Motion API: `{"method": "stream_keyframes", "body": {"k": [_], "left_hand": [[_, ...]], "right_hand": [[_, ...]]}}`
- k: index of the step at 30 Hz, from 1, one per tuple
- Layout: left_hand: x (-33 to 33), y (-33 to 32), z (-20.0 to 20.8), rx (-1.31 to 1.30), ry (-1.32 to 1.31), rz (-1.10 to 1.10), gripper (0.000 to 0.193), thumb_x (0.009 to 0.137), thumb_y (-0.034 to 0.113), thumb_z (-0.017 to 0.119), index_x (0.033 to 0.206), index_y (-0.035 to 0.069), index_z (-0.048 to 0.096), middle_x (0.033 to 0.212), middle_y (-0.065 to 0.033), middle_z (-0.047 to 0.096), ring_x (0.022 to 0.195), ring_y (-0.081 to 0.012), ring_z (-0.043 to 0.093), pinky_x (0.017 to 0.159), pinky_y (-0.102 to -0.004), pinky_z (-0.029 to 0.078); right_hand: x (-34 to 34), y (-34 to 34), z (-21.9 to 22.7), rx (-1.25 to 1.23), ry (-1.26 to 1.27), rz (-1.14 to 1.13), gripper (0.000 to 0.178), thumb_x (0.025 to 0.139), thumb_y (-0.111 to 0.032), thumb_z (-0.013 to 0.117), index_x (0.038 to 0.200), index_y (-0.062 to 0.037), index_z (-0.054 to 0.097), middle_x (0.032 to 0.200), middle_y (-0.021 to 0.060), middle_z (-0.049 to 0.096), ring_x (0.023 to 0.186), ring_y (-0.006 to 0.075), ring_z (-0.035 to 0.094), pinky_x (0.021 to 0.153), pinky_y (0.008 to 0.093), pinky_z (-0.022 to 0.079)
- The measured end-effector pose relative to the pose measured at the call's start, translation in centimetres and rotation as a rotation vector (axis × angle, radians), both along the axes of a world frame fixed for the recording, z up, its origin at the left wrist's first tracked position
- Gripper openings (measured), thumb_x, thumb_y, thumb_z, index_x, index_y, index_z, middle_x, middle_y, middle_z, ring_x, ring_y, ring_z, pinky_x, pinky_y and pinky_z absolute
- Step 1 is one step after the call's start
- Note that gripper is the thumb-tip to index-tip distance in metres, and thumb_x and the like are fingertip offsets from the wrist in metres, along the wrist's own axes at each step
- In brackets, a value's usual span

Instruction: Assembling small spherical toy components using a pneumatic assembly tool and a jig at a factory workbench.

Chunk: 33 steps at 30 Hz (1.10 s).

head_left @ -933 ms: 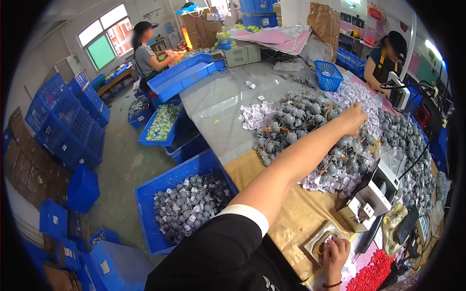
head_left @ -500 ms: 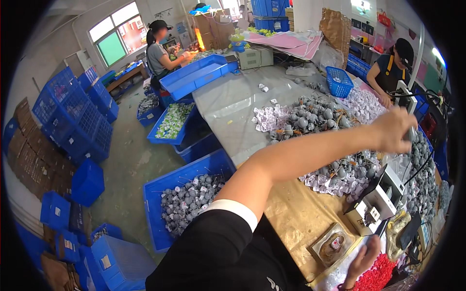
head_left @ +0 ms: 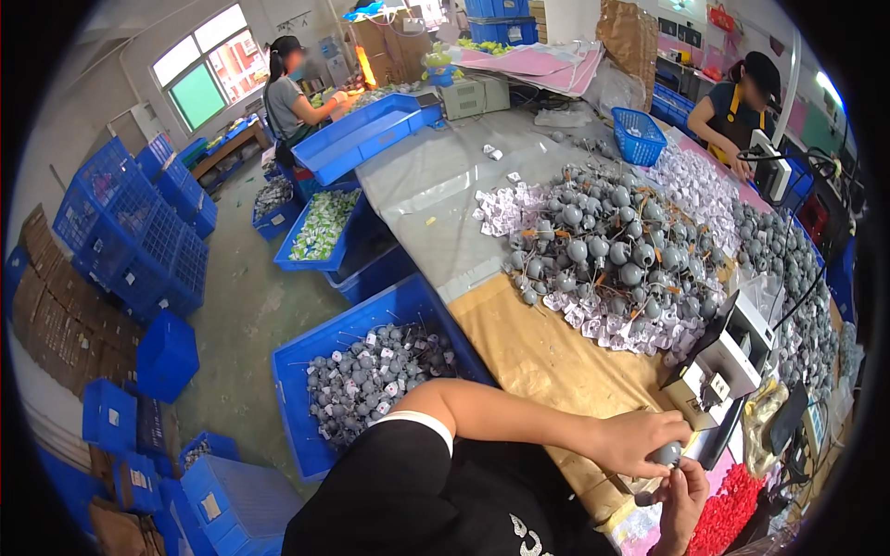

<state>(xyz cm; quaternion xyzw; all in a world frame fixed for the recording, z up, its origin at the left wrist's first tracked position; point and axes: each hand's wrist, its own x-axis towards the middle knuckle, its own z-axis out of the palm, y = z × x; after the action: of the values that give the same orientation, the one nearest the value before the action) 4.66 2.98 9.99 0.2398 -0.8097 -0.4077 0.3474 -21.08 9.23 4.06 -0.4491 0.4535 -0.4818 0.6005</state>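
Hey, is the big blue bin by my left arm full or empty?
Neither: partly filled. Grey balls are heaped in the blue bin, with bare blue wall showing above them.

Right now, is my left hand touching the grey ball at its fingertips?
Touching. The head view shows the left hand curled over the grey ball, with no gap showing between them.

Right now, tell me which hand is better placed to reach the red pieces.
Probably the right hand: it is beside the red pieces, while the left hand is farther off, holding a grey ball. Both hands are close together at that ball, though.
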Motion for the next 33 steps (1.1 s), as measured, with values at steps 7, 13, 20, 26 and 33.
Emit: {"method": "stream_keyframes", "body": {"k": [7, 13, 20, 26, 33], "left_hand": [[0.2, 2.1, -7.3, 0.196, 0.027, 0.059, 0.046, 0.087, 0.025, 0.076, 0.124, 0.005, 0.057, 0.12, -0.017, 0.053, 0.112, -0.0312, 0.056, 0.09, -0.038, 0.051], [0.0, 2.8, -9.8, 0.327, -0.093, 0.292, 0.044, 0.086, 0.017, 0.08, 0.124, 0.005, 0.059, 0.111, -0.0124, 0.058, 0.09, -0.0222, 0.063, 0.073, -0.0325, 0.054], [-1.7, 1.0, -9.7, 0.372, -0.142, 0.306, 0.045, 0.087, 0.02, 0.078, 0.124, 0.004, 0.057, 0.117, -0.0163, 0.057, 0.096, -0.0333, 0.064, 0.08, -0.0406, 0.054], [-2.6, 0.1, -10.0, 0.316, -0.167, 0.316, 0.044, 0.086, 0.017, 0.078, 0.123, 0.004, 0.057, 0.115, -0.0153, 0.057, 0.094, -0.0331, 0.064, 0.077, -0.0396, 0.055], [-2.0, -0.1, -10.3, 0.15, -0.26, 0.319, 0.047, 0.086, 0.019, 0.073, 0.128, 0.006, 0.057, 0.119, -0.019, 0.058, 0.107, -0.0397, 0.062, 0.088, -0.0464, 0.053]], "right_hand": [[1.4, 1.0, -1.2, -0.122, 0.635, -0.044, 0.015, 0.087, 0.001, 0.075, 0.102, -0.0002, 0.073, 0.081, 0.0104, 0.068, 0.069, 0.0189, 0.062, 0.065, 0.0306, 0.05], [3.8, -1.1, -1.7, -0.681, 0.998, 0.006, 0.019, 0.083, 0.0, 0.075, 0.101, -0.0053, 0.074, 0.083, 0.0104, 0.064, 0.071, 0.0284, 0.066, 0.061, 0.0364, 0.054], [3.2, -2.7, -3.1, -0.791, 1.176, -0.042, 0.029, 0.077, 0.0, 0.072, 0.105, -0.0062, 0.073, 0.094, 0.0079, 0.066, 0.078, 0.0252, 0.067, 0.06, 0.0359, 0.056], [2.8, -3.7, -3.8, -0.78, 1.228, 0.01, 0.031, 0.077, -0.004, 0.07, 0.108, -0.0059, 0.071, 0.097, 0.0081, 0.064, 0.083, 0.0257, 0.067, 0.063, 0.0363, 0.056], [3.2, -4.1, -2.2, -0.792, 1.365, 0.232, 0.029, 0.079, -0.008, 0.066, 0.108, -0.0031, 0.067, 0.098, 0.0108, 0.059, 0.087, 0.0292, 0.062, 0.068, 0.0399, 0.054]]}}
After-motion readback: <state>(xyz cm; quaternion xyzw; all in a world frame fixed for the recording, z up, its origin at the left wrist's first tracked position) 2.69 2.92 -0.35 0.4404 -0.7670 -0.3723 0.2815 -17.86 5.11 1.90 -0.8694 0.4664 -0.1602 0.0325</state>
